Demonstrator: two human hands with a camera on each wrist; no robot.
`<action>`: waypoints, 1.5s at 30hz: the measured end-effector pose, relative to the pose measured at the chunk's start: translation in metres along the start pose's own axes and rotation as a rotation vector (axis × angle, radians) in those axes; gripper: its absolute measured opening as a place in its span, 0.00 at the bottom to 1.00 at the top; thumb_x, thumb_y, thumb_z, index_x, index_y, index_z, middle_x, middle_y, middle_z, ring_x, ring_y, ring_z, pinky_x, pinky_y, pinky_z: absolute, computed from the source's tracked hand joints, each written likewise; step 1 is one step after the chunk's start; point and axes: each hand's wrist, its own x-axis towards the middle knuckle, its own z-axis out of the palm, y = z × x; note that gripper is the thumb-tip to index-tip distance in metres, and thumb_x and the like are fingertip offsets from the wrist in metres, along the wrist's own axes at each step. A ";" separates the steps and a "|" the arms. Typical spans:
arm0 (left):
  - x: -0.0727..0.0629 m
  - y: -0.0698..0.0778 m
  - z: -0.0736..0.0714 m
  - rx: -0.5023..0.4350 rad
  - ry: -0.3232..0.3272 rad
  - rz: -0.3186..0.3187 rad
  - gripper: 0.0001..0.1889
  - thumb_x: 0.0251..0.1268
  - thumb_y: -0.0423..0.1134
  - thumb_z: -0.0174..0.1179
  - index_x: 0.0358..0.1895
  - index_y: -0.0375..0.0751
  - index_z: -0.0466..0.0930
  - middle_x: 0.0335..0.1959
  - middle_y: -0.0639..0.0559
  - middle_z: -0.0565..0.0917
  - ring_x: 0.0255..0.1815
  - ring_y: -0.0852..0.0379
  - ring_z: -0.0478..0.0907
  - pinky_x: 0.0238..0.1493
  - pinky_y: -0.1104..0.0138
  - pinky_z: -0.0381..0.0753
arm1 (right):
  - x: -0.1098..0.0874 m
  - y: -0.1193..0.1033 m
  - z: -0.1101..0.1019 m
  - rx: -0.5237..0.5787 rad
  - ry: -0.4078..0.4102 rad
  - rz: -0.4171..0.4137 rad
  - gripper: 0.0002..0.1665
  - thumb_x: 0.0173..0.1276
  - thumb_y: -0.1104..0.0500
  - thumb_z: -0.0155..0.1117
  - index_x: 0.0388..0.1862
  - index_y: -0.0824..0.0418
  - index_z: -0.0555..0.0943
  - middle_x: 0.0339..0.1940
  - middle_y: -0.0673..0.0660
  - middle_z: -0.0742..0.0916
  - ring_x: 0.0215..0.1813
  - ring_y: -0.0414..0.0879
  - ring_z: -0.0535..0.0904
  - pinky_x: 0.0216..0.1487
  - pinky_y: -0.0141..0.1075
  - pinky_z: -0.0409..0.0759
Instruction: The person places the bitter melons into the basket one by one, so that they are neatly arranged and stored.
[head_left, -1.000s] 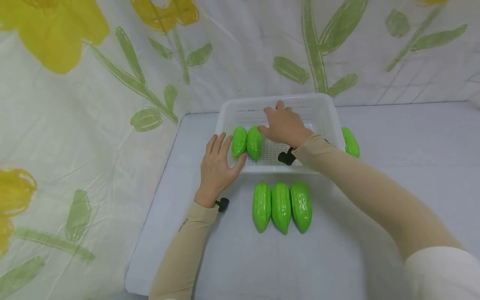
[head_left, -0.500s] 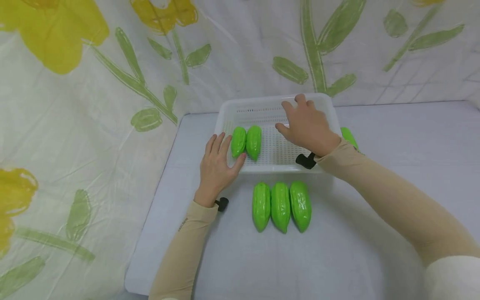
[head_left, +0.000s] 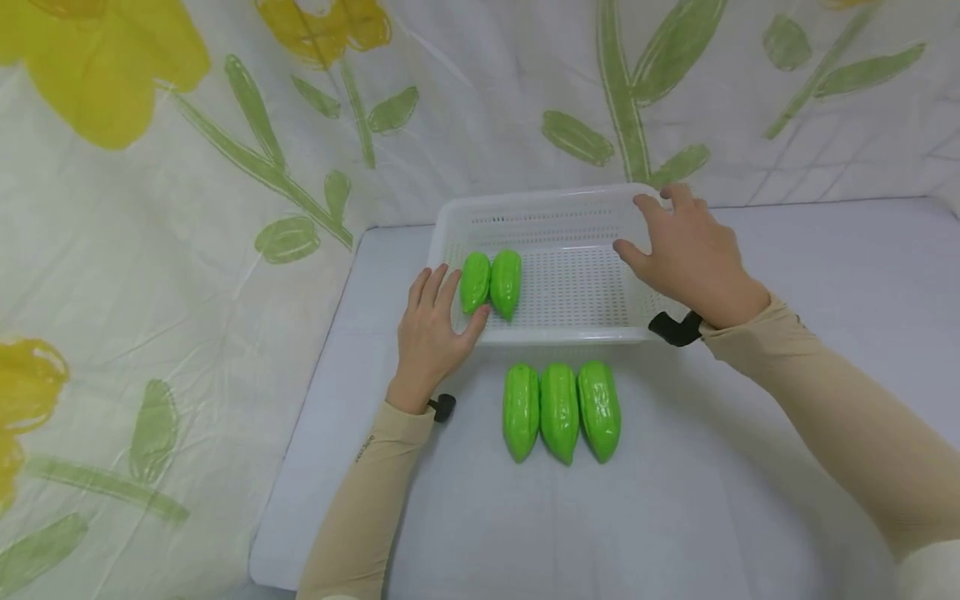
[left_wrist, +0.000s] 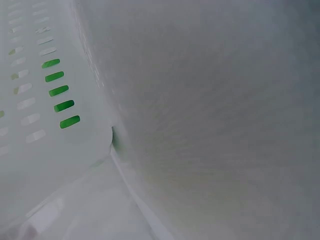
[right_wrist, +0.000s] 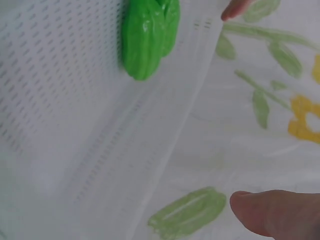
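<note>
Well, the left grip (head_left: 433, 337) lies at the left end of the white basket (head_left: 555, 337), its fingers spread and nearly straight, its thumb out over the near rim; it has hold of no fruit, and I cannot tell how hard it presses on the rim. Just beside its fingertips and thumb, inside the basket, two fruits lie next to each other, both green and ridged; the left fruit (head_left: 476, 283) is the nearer to that grip, the right fruit (head_left: 506, 283) just past it. The right grip (head_left: 693, 258) hovers at the basket's other end, by the far corner, fingers parted and thumb held wide with nothing between; whether it touches the rim I cannot tell; the pair lies well apart from it, across the perforated floor. Three outer fruits (head_left: 559, 412) lie in a row on the table (head_left: 480, 517), near the basket's near side and apart from both grips; from the left wrist, green shows through slots in the basket wall; a flowered sheet (head_left: 450, 50) hangs behind; tan sleeves (head_left: 375, 500) cover the forearms.
</note>
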 end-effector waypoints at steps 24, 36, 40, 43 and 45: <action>0.000 0.000 0.000 -0.013 -0.009 -0.015 0.37 0.71 0.62 0.55 0.72 0.36 0.74 0.75 0.38 0.73 0.80 0.37 0.63 0.69 0.42 0.76 | -0.007 0.090 0.018 0.067 -0.146 0.210 0.43 0.78 0.40 0.49 0.81 0.66 0.60 0.75 0.81 0.63 0.65 0.82 0.67 0.47 0.78 0.74; -0.001 -0.001 0.002 -0.005 0.004 -0.007 0.37 0.71 0.62 0.54 0.71 0.36 0.74 0.74 0.37 0.74 0.79 0.37 0.64 0.69 0.42 0.76 | 0.002 0.097 0.055 0.074 -0.255 0.172 0.52 0.74 0.32 0.54 0.82 0.65 0.57 0.76 0.84 0.57 0.70 0.85 0.57 0.49 0.80 0.72; -0.001 -0.001 0.002 -0.006 0.006 -0.006 0.36 0.72 0.61 0.55 0.71 0.36 0.75 0.73 0.37 0.74 0.78 0.36 0.64 0.69 0.42 0.76 | 0.004 0.097 0.063 0.060 -0.283 0.149 0.45 0.75 0.40 0.56 0.81 0.64 0.59 0.76 0.84 0.56 0.70 0.85 0.57 0.49 0.80 0.73; -0.001 -0.001 0.002 -0.007 0.003 -0.006 0.36 0.72 0.61 0.55 0.71 0.36 0.74 0.74 0.37 0.74 0.79 0.36 0.64 0.70 0.43 0.76 | 0.005 0.097 0.066 0.058 -0.279 0.125 0.39 0.77 0.42 0.54 0.78 0.63 0.64 0.76 0.84 0.59 0.69 0.86 0.59 0.48 0.80 0.73; -0.001 0.000 0.001 -0.006 -0.002 -0.007 0.37 0.72 0.62 0.55 0.71 0.36 0.74 0.74 0.37 0.73 0.79 0.37 0.64 0.71 0.43 0.75 | 0.005 0.097 0.067 0.062 -0.275 0.112 0.35 0.78 0.44 0.53 0.74 0.63 0.67 0.75 0.84 0.61 0.68 0.85 0.61 0.48 0.79 0.74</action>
